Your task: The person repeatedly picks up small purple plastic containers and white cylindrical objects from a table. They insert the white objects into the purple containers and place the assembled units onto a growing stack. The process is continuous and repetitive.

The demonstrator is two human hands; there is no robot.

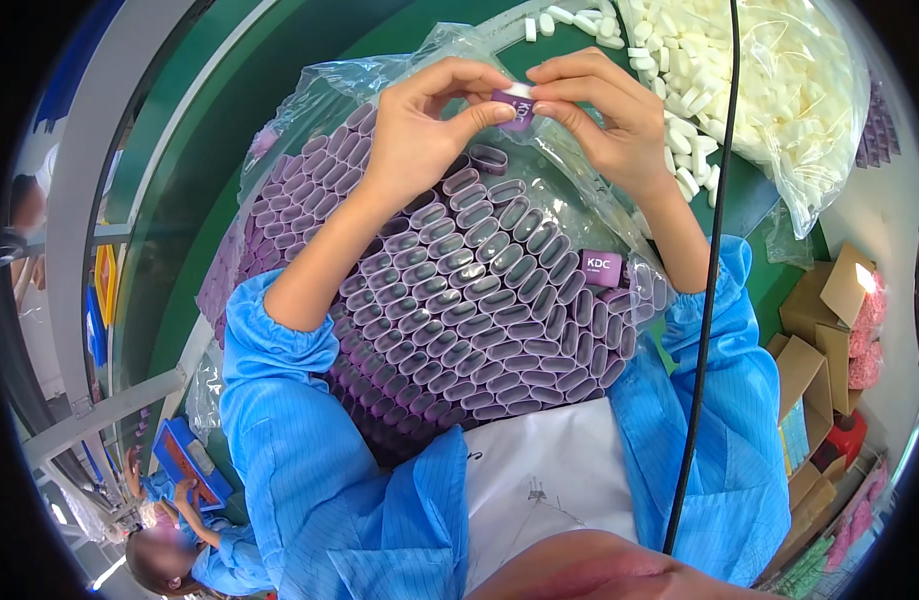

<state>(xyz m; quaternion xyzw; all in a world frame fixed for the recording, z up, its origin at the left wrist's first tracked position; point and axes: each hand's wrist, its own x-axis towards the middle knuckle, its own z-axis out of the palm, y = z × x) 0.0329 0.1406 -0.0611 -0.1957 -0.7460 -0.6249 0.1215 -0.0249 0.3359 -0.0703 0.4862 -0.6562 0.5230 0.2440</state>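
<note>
Both hands meet at the far middle, over a small purple oval sleeve point(514, 112) with pale lettering. My left hand point(420, 125) pinches its left side between thumb and fingers. From the other side, my right hand point(615, 120) grips with thumb and fingertips at the sleeve and at a white oval piece point(521, 90) showing at its top edge. How deep the white piece sits cannot be seen. Below the hands stand many purple oval sleeves point(460, 290) in close rows, hollow ends up. One lettered sleeve point(602, 268) lies on its side at their right edge.
A clear plastic bag of white oval pieces point(780, 90) spills onto the green table at the far right. Clear film point(570, 190) lies around the sleeves. A black cable point(715, 240) hangs down the right. Cardboard boxes point(815, 350) stand right; another person point(195, 540) sits lower left.
</note>
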